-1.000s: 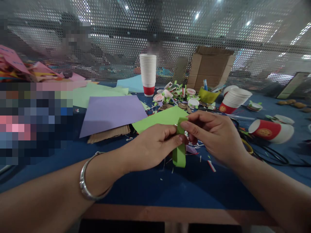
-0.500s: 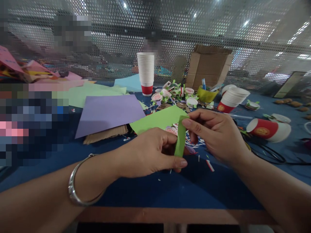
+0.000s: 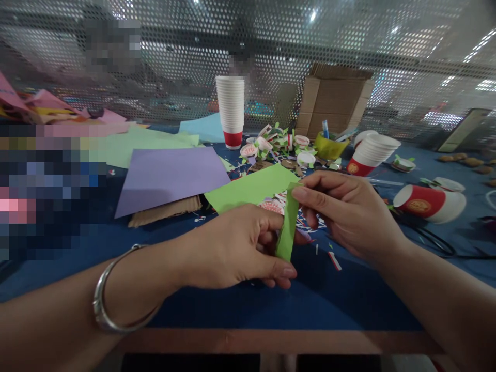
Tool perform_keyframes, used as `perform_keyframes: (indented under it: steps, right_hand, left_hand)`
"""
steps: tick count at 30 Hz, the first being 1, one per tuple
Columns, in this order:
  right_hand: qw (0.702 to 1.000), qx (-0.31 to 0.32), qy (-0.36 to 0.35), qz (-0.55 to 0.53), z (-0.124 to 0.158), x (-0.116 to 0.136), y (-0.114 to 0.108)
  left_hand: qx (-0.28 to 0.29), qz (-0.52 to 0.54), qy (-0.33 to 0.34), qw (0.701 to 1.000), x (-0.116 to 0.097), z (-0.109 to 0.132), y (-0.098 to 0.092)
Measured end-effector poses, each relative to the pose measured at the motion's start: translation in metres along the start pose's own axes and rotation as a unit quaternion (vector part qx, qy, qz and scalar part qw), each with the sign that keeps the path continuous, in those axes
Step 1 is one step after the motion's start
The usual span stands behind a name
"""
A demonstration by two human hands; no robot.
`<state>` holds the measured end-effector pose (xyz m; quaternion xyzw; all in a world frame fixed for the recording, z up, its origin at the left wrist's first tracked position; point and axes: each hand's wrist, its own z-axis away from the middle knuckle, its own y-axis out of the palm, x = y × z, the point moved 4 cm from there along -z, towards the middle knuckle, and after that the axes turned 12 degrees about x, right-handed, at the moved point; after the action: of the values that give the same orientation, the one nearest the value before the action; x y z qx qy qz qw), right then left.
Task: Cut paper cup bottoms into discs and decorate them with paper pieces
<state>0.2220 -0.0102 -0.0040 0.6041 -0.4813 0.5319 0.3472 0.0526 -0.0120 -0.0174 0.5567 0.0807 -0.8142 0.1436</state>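
A narrow green paper strip stands nearly upright between my two hands, leaning slightly to the right. My right hand pinches its top end between thumb and fingers. Around its lower end my left hand is closed, thumb in front and fingers partly hidden behind the strip. A silver bangle circles my left wrist. Just beyond the hands lie a light green paper sheet and a heap of paper scraps, partly covered by the hands.
A purple sheet lies over corrugated cardboard at left. Behind stand a tall stack of paper cups, a pile of small paper pieces, a yellow holder and a cardboard box. A tipped red-and-white cup lies right, near a black cable.
My left thumb and fingers have slid slightly down the strip, so a bit more of its lower end shows. My right hand keeps its pinch. The view has shifted slightly.
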Motion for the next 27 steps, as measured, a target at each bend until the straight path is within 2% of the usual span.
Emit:
perform_keyframes:
  steps: [4,6,8,11,14,18,20,24,27]
  right_hand:
    - [1.000,0.006,0.002,0.004,0.000,-0.001,0.001]
    - [1.000,-0.002,-0.001,0.007,0.000,-0.001,0.000]
    - [1.000,-0.010,-0.001,0.014,-0.001,-0.001,-0.002]
    - [0.999,-0.005,0.005,0.033,-0.001,0.000,-0.001]
    - [0.998,0.007,0.010,0.053,0.000,0.001,0.002]
    - [0.997,0.018,0.010,0.075,0.000,0.003,0.004]
    - [0.994,-0.002,-0.008,0.111,0.001,0.006,0.003]
    - [0.957,-0.077,-0.082,0.267,0.009,0.018,0.002]
    - [0.919,-0.050,-0.154,0.360,0.013,0.024,0.009]
  left_hand:
    - [0.017,-0.013,-0.011,1.000,0.001,-0.002,-0.003]
    - [0.009,-0.046,0.010,0.999,-0.002,-0.002,-0.006]
    - [-0.016,-0.084,0.058,0.995,-0.008,-0.002,-0.010]
    - [-0.102,-0.105,0.104,0.984,-0.014,0.001,-0.016]
    - [-0.170,-0.084,0.077,0.979,-0.011,0.003,-0.022]
    - [-0.162,-0.034,0.063,0.984,-0.008,0.002,-0.020]
    - [-0.163,0.010,0.070,0.984,-0.008,0.001,-0.019]
    - [-0.183,0.123,0.113,0.969,-0.012,0.001,-0.023]
    - [-0.199,0.172,0.151,0.953,-0.014,0.000,-0.029]
